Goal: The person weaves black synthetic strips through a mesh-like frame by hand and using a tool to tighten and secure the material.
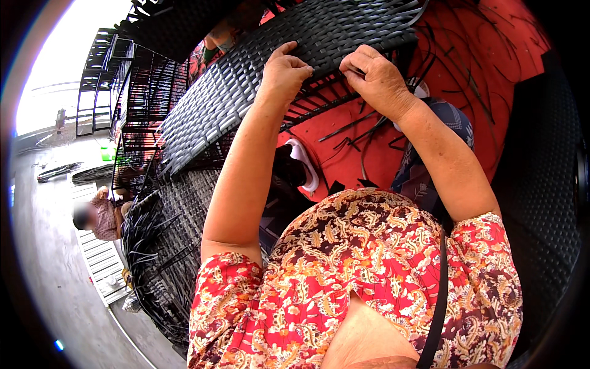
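Note:
A dark grey wicker panel [212, 114] of flat woven plastic strips lies over a black frame [316, 98] in front of me. My left hand [284, 74] is at the panel's near edge, index finger stretched over the weave, thumb and other fingers closed at the edge. A little to the right, my right hand [376, 77] is closed in a pinch just off the same edge. A bit of dark strip [359, 74] shows between its thumb and fingers; most of it is hidden by the hand.
Loose black strips [350, 138] litter the red floor covering [335, 120]. Left of me stands another woven piece [184, 215] with strip ends sticking out, below stacked black frames [147, 101]. A person [104, 215] sits farther left. Dark woven furniture [534, 184] stands close on my right.

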Available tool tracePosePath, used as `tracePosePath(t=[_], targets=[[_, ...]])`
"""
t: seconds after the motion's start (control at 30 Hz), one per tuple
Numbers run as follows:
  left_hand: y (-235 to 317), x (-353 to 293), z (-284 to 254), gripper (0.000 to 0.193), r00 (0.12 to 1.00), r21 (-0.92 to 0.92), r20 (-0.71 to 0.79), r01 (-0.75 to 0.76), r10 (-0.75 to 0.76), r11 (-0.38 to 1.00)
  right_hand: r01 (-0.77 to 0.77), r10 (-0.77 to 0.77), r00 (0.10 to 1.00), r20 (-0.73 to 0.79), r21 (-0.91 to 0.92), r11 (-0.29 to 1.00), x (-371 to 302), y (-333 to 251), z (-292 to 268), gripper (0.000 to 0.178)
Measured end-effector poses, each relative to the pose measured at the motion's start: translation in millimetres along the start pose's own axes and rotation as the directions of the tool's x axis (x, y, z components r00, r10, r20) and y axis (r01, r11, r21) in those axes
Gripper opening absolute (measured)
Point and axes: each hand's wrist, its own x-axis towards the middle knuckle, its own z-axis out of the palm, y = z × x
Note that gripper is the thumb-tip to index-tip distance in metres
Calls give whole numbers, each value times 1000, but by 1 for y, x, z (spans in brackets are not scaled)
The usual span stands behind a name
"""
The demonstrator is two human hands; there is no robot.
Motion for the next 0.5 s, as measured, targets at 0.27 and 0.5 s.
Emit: tracePosePath(t=[0.27,0.5], targets=[[-4,-2,-2,10,1000,-35,1,-6,6,999,133,-133,991,6,-137,982,13,-8,6,19],[6,1,0,7,983,-344,78,184,-167,921,216,-186,971,148,-222,951,24,-3,5,17]])
